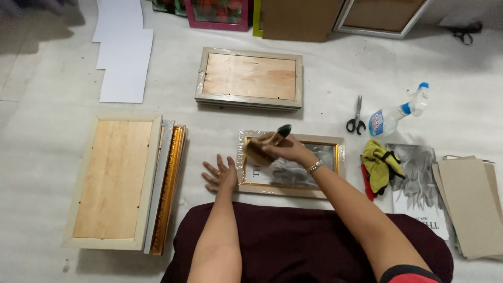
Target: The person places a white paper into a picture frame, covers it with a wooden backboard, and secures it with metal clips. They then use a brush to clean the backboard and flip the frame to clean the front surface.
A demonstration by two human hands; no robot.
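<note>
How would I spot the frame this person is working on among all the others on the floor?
Start at the big stack of frames lying back-up on the left, then look right, past the left hand flat on the floor. The frame lies there under the right hand, which holds a brush. Unlike its neighbours, it lies picture-side up, gold-edged and wrapped in clear plastic.

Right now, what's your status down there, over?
Left hand flat beside the picture frame. Right hand holding a brush on its glass. Scissors, spray bottle off right, clear.
</note>
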